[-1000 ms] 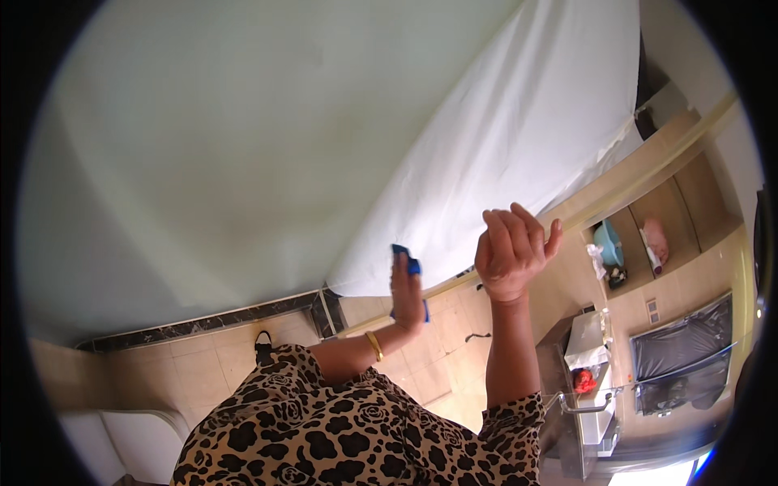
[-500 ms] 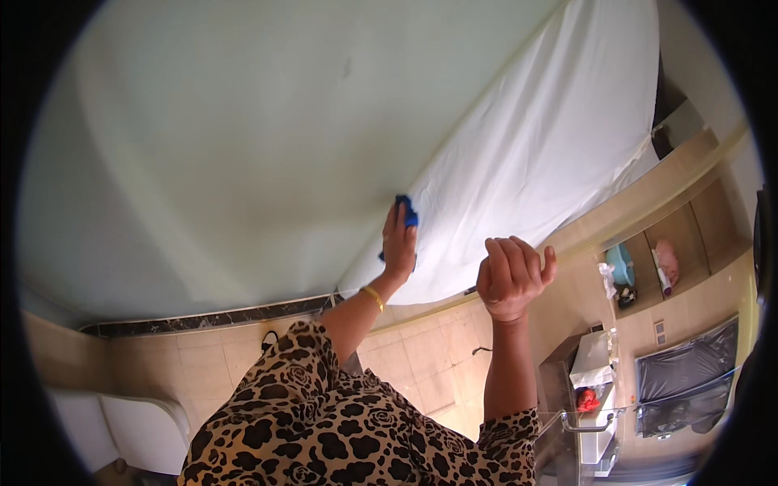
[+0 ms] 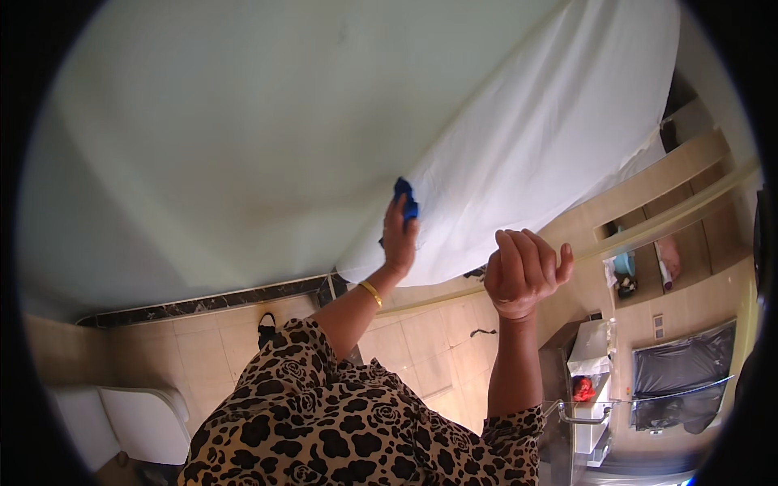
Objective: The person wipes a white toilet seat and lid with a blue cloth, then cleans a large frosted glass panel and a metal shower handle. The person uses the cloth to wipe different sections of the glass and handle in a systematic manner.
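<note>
My left hand [image 3: 398,244] is closed on a blue cloth [image 3: 407,198], which it holds flat against the pale wall [image 3: 267,162]. The cloth lies right at the slanted edge of a white fabric curtain [image 3: 502,162]. A yellow bangle circles the left wrist. My right hand [image 3: 524,274] is raised in front of me with its fingers curled over. Whatever may be inside those fingers is hidden. The curtain's lower edge hangs just left of the right hand.
A dark skirting strip [image 3: 211,310] runs along the wall's foot above the tiled floor [image 3: 405,348]. White chairs [image 3: 146,421] stand at lower left. At right are a shelf niche [image 3: 689,243], a metal handle [image 3: 583,419], a red bundle [image 3: 583,389] and a black plastic-covered panel [image 3: 681,377].
My left hand with the blue cloth has shifted slightly up along the curtain edge. My right hand sits a little farther right, still curled. More of a dark shoe shows on the floor.
</note>
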Demonstrator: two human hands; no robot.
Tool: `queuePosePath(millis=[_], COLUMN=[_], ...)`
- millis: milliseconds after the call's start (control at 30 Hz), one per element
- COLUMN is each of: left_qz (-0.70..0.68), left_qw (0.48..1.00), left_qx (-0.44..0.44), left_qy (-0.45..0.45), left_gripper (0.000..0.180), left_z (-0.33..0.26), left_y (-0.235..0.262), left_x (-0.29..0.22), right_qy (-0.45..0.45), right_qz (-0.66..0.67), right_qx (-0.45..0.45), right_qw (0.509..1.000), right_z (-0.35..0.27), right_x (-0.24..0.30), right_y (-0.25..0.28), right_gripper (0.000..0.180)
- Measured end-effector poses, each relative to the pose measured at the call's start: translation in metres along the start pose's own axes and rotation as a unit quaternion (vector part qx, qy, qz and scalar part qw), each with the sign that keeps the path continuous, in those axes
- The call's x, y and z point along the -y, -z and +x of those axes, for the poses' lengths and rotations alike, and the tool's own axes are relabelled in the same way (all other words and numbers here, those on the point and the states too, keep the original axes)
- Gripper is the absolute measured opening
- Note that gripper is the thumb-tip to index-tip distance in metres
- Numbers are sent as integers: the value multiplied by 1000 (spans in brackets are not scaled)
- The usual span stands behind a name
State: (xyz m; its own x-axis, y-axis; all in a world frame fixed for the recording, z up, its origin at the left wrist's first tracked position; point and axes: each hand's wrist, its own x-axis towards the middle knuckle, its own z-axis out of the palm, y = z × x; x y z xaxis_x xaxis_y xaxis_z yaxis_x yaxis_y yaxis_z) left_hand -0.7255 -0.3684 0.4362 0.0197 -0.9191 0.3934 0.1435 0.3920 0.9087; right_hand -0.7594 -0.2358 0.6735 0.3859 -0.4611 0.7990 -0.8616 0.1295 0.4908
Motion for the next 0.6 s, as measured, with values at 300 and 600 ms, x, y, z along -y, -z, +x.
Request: queuePosePath(millis=[300,600], left_qz=[-45,-77], left_qw=[952,995], left_qx=[-68,54], left_qy=[297,29], left_gripper=[58,53], left_z=[-42,-52], left_y=[-9,-5], left_x=[115,-116], right_qy=[15,11], right_qz=[3,24], right_qx=[-21,-22], right_qw=[1000,999], right_z=[13,3], right_x=[1,-3], right_y=[1,0], right_gripper=[18,18])
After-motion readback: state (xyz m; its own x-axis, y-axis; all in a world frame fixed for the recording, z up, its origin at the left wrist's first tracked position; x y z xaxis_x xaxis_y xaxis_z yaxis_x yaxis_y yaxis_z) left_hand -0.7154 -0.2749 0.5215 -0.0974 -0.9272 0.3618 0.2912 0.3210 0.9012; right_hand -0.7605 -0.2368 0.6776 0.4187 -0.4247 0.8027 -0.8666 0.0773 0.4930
